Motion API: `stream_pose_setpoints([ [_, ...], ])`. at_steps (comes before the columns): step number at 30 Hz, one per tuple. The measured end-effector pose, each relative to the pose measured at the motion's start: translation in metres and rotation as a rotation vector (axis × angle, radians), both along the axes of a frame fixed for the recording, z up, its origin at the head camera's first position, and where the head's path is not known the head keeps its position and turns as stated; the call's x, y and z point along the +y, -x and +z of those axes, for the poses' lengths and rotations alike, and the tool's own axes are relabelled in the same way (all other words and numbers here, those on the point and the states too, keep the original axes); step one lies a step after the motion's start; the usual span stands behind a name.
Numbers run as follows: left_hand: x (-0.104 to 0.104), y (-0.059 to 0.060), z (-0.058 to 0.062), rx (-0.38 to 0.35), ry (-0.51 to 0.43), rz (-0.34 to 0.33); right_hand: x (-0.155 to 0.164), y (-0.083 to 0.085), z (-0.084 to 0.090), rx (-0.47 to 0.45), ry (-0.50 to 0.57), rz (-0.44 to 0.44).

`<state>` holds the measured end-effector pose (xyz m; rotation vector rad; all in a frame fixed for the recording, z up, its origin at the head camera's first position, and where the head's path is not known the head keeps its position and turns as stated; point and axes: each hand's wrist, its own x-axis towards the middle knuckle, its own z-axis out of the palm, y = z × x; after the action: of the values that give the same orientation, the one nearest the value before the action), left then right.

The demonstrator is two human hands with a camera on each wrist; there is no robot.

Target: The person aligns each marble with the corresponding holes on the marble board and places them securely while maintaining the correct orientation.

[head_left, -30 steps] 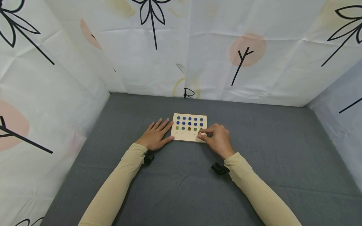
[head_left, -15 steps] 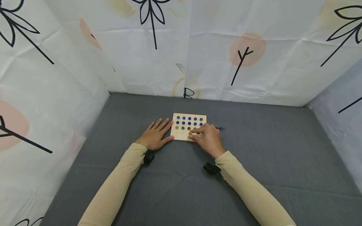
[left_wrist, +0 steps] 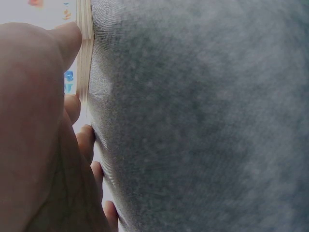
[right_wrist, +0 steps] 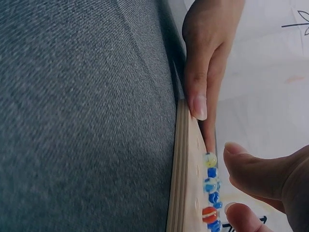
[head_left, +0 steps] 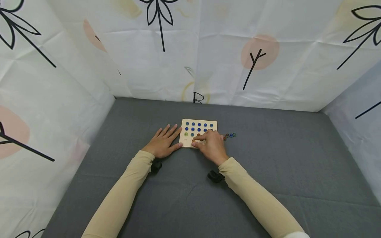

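The board (head_left: 198, 133) lies flat on the gray table (head_left: 268, 172), and everything here is placed from it. It is a light wood square with rows of small holes. Blue marbles (head_left: 199, 125) fill the far rows. A green marble (head_left: 186, 134) sits in the third row at the board's left end.

The right hand (head_left: 211, 145) is over the board's near edge, reaching toward the left. Its grip is a pinch: thumb and first finger hold an orange marble (head_left: 193, 141) right over the near row. The hole just left of that marble looks bare. So the spot lies a little left of the grip, along the near row, which runs left to right. The right hand is the nearer one to it. Its wrist and sleeve come in from the near right side of the board.

The left hand (head_left: 163, 142) lies flat on the table, fingers straight, holding nothing. Its fingertips touch the board's left edge, as the left wrist view shows.

A few loose marbles (head_left: 230, 135) sit on the table just right of the board.
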<state>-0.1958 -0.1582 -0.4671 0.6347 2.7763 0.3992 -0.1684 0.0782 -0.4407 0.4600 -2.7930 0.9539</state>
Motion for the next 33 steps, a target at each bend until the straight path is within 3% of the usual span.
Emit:
stream_pose_setpoints([
  [8,-0.001,0.001,-0.002,0.01,0.009,0.002,-0.011,0.004,-0.003,0.004,-0.019,0.003],
  [24,0.002,-0.004,0.008,0.012,-0.008,-0.008,-0.024,0.01,-0.006,-0.004,-0.038,-0.005],
  [33,-0.001,-0.001,0.002,0.005,-0.006,-0.003,-0.031,0.012,-0.006,-0.01,-0.074,-0.013],
])
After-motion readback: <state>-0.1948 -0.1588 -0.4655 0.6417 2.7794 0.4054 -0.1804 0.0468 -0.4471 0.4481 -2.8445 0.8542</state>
